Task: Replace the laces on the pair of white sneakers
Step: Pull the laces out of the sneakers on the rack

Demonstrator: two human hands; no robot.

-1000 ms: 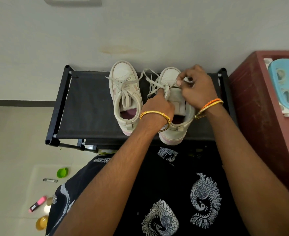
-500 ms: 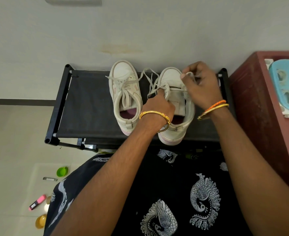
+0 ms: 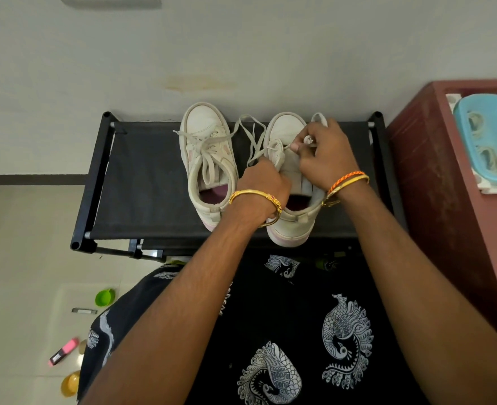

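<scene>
white sneakers on black rack, left hand gripping lace, right hand pinching it

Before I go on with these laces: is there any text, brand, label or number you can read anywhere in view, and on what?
No text is readable.
Left sneaker and right sneaker: no brand or number visible.
Pink marker on the floor: dark label, too small to read.
Black garment: white bird motifs only, no words.
</scene>
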